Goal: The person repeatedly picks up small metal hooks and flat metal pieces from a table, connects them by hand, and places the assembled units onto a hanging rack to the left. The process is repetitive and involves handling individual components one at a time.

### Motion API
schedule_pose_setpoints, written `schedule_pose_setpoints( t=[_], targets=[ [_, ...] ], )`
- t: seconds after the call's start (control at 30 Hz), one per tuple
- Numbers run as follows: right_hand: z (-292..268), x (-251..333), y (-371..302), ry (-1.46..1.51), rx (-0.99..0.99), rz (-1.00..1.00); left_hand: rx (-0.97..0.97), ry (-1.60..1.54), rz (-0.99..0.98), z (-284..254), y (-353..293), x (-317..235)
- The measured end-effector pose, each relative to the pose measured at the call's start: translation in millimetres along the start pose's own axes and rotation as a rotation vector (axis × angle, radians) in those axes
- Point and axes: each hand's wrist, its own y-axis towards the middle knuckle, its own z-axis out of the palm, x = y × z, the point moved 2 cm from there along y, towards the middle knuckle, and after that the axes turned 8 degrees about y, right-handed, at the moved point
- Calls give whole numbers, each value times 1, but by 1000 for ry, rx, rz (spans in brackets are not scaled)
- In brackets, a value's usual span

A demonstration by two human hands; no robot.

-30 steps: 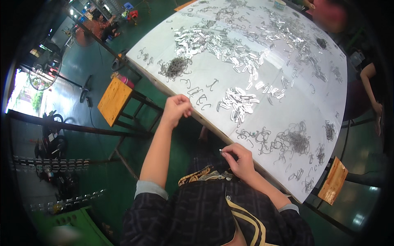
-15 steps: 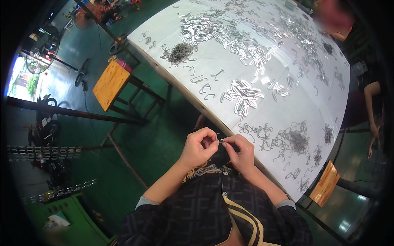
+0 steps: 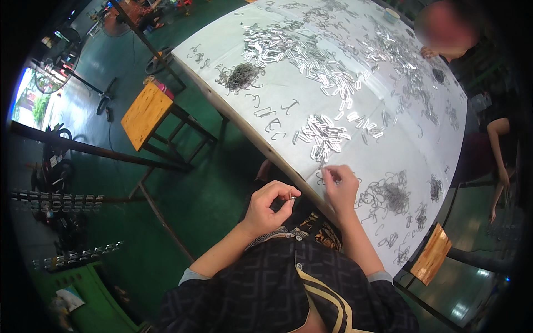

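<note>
My left hand (image 3: 268, 207) is in front of my body, just off the table's near edge. Its thumb and fingertips pinch a small metal wire piece (image 3: 293, 196), mostly hidden by the fingers. My right hand (image 3: 341, 187) is over the table by its edge, thumb and fingers drawn together. A thin dark bit shows at its fingertips, too small to make out. Just beyond them lies a small heap of shiny elongated metal links (image 3: 321, 136). Bent wire hooks (image 3: 369, 195) are scattered to the right of this hand.
The white-covered table (image 3: 388, 155) holds a larger spread of shiny links (image 3: 288, 50) and a dark tangle of hooks (image 3: 240, 76). Wooden stools (image 3: 146, 115) stand at the left and right (image 3: 432, 254). A person (image 3: 448, 28) is at the far right side.
My right hand has left the left hand and moved up and right onto the table, near the links. The left hand stays pinched, slightly lower.
</note>
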Motion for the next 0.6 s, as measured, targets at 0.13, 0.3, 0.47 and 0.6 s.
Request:
schedule_pose_setpoints(
  t=[0.13, 0.3, 0.47, 0.6],
  targets=[
    [6, -23, 26, -269, -29, -106, 13, 14, 15, -1, 1, -4],
    [13, -24, 36, -372, 25, -127, -5, 31, 13, -2, 0, -2],
    [14, -29, 39, -308, 34, -85, -5, 40, 15, -1, 2, -1],
    [9, -20, 43, -184, -9, 101, 8, 32, -7, 2, 1, 2]
  ],
)
